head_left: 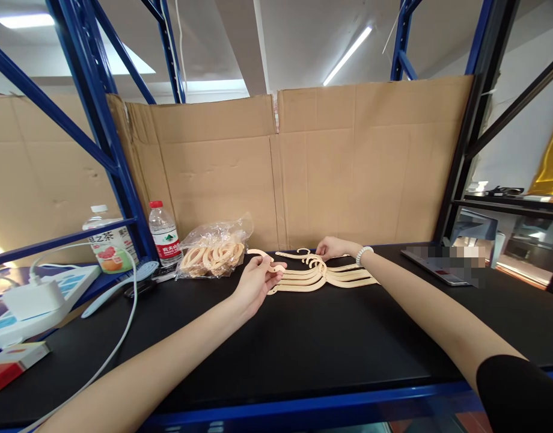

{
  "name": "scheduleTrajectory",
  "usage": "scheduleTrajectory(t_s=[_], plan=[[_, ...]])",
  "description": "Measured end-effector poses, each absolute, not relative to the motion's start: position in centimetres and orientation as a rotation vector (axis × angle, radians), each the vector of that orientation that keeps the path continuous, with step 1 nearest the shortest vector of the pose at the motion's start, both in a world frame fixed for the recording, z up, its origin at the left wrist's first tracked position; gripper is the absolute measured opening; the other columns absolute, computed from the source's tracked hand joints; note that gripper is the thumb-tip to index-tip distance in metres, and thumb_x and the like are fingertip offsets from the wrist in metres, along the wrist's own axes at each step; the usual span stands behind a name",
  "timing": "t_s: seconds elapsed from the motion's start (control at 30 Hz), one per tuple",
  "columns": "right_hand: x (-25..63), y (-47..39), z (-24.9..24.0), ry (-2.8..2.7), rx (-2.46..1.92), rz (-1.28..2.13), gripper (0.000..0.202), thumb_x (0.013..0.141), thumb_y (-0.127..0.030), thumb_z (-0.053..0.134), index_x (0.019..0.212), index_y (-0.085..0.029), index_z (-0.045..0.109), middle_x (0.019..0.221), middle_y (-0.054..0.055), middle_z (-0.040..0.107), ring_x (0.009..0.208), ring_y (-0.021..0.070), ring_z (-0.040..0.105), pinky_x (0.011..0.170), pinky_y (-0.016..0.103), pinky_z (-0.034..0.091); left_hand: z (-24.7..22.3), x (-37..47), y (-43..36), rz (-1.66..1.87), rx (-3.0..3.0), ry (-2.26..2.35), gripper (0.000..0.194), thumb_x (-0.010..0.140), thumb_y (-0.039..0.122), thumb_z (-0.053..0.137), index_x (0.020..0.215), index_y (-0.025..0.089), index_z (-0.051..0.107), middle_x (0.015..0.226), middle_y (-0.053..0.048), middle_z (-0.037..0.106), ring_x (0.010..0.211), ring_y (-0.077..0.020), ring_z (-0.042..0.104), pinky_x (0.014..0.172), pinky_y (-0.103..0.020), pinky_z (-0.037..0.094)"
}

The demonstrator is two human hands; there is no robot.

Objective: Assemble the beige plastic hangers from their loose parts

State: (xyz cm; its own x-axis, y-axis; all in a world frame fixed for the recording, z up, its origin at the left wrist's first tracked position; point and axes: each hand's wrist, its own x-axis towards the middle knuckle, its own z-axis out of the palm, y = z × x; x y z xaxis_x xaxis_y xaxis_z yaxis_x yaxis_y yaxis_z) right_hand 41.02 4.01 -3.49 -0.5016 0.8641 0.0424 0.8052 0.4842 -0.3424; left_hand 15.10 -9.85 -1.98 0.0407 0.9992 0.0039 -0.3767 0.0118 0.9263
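Note:
Several cream clothes hangers (303, 281) lie side by side on the black tabletop, their hooks bunched near the middle. My left hand (255, 282) pinches a curved cream piece (258, 252) by its end, at the left ends of the hangers. Whether this piece is a loose ring or part of a hanger I cannot tell. At the back of the row, the fingers of my right hand (333, 247) are closed on a hanger near its hook. The hand itself partly hides that hanger. A clear plastic bag (216, 249) with several cream rings sits left of my left hand.
A red-capped water bottle (163, 234) and a drink bottle (109, 240) stand at the left. A blue brush (123, 288), a white charger (35, 297) with a cable and a small box (17, 364) lie nearby. Cardboard (366, 168) walls the back; a flat device (434, 267) lies right.

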Motion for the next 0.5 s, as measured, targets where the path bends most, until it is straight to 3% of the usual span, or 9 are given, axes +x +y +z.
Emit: scheduleTrajectory(t_s=[0.1, 0.3, 0.5], plan=[[41.1, 4.3, -3.6, -2.476, -1.433, 0.418, 0.021, 0.071, -0.026, 0.066, 0.084, -0.01, 0.07, 0.08, 0.008, 0.071, 0.072, 0.0166, 0.064, 0.064, 0.023, 0.048, -1.9, 15.1, -9.7, 1.337, 0.934, 0.896, 0.018, 0.092, 0.008, 0.049, 0.076, 0.015, 0.044, 0.076, -0.009, 0.068, 0.055, -0.0063, 0.061, 0.062, -0.018, 0.053], [41.9, 3.7, -1.7, -2.398, -1.392, 0.313, 0.017, 0.073, -0.02, 0.064, 0.086, -0.01, 0.067, 0.08, 0.008, 0.069, 0.073, 0.0162, 0.063, 0.067, 0.024, 0.048, -2.1, 14.9, -9.5, 1.33, 0.956, 0.837, 0.016, 0.081, -0.004, 0.059, 0.078, 0.011, 0.055, 0.08, -0.009, 0.068, 0.075, -0.0105, 0.066, 0.074, -0.019, 0.055], [42.3, 0.3, 0.6, -2.356, -1.356, 0.121, 0.006, 0.07, -0.012, 0.06, 0.075, -0.015, 0.062, 0.072, 0.003, 0.064, 0.067, 0.0159, 0.059, 0.059, 0.024, 0.041, -2.4, 14.5, -9.1, 1.289, 1.05, 0.833, 0.016, 0.071, -0.005, 0.068, 0.076, 0.01, 0.063, 0.084, -0.009, 0.069, 0.071, -0.0098, 0.064, 0.071, -0.02, 0.053]])
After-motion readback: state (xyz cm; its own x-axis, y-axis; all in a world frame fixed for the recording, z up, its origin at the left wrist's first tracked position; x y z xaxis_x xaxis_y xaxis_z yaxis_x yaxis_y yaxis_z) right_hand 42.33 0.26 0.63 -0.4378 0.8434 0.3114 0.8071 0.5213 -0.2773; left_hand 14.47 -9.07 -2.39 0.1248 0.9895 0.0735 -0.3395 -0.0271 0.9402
